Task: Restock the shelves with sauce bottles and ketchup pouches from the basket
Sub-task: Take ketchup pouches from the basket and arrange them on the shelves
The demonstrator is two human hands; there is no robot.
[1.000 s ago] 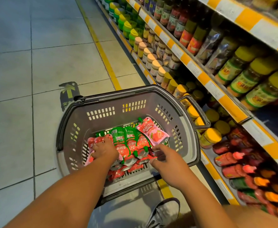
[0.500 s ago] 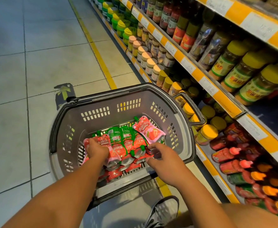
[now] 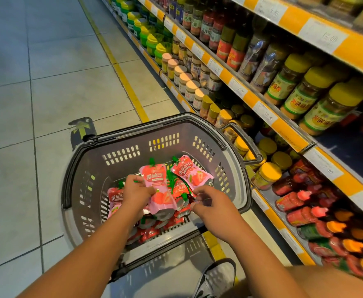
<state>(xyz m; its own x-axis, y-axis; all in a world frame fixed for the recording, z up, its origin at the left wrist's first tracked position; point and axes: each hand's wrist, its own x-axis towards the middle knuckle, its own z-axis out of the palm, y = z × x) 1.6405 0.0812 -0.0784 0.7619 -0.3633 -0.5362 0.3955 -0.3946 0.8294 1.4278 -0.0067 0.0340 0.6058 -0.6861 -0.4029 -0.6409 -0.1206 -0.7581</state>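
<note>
- Grey perforated plastic basket (image 3: 86, 190) stands on the pale tiled floor (image 3: 36, 82), just beside the yellow-edged shelves (image 3: 283, 127).
- Left hand (image 3: 136, 191) pinches a pink ketchup pouch with a green cap (image 3: 158, 190), lifted above the heap of red ketchup pouches (image 3: 154, 229) in the basket.
- Right hand (image 3: 213, 206), fingers loosely curled, hovers over the heap; whether it holds anything cannot be told.
- Red sauce bottles (image 3: 292, 200) lie on the lowest shelf; yellow-lidded jars (image 3: 266, 175) stand behind the basket's far handle (image 3: 247, 145).
- A grey shoe (image 3: 217, 278) shows below.
</note>
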